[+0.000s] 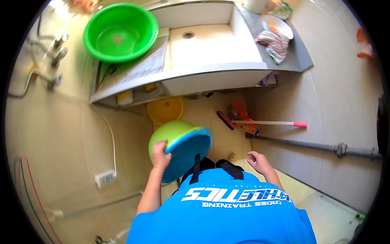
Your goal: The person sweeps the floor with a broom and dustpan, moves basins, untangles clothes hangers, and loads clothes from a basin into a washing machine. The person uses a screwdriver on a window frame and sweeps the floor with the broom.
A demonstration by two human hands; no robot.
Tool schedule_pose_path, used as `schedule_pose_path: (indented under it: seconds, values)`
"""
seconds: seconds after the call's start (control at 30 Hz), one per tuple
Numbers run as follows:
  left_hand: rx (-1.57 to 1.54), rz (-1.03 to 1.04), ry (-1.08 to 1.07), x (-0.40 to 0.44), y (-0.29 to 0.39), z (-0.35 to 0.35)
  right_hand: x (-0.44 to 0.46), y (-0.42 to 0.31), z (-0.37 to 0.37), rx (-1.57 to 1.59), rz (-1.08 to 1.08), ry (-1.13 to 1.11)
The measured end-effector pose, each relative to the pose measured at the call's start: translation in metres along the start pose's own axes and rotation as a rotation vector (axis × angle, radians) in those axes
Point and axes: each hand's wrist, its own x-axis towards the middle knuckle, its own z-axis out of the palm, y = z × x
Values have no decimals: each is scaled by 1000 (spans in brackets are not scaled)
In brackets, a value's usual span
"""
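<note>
My left hand (160,155) is closed on the rim of a tilted blue basin (187,152), with its fingers on the edge. A lime-green basin (170,132) is nested against the blue one's outer side, and the pair hangs at my left front. My right hand (260,162) is held in the air in front of my right side, its fingers loosely bent and apart, with nothing in it. Past the held basins, a yellow basin (165,110) is on the tiled floor below the counter.
A large green basin (120,33) stands on the washboard side of the sink (203,44). Cloths (276,44) and a white bowl (280,25) lie on the right ledge. A pink-tipped broom (268,123), an orange bag (239,114) and a grey pipe (308,144) are at the right.
</note>
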Motion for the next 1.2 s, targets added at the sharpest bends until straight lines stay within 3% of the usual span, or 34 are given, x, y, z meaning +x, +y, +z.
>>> schedule_pose_path:
  seconds: [0.17,0.23,0.47,0.57,0.77,0.83,0.87,0.93,1.13,1.2]
  values:
    - [-14,435,-311,53,69,19,-21,-16,16,58,116,166]
    - [-93,668,-461,70,103,26,-36,-14,24,-59,77,285]
    - [-213,1102,-668,70,214,42,-80,9,58,79,98,546]
    - [-246,1179,-741,54,258,54,-96,26,47,246,156,654]
    - [-314,1258,-802,-2,307,62,-170,47,63,216,276,957]
    - [-343,1319,-857,-29,323,68,-201,63,74,33,218,1251]
    - [-367,1323,-873,-40,331,73,-215,66,74,46,256,1287]
    - [-451,1394,-875,-57,348,83,-245,61,67,88,175,1576]
    - [-573,1649,-1071,-106,404,89,-370,34,52,-146,320,1717]
    - [-781,1372,-1389,-114,408,90,-410,19,63,-193,413,1805]
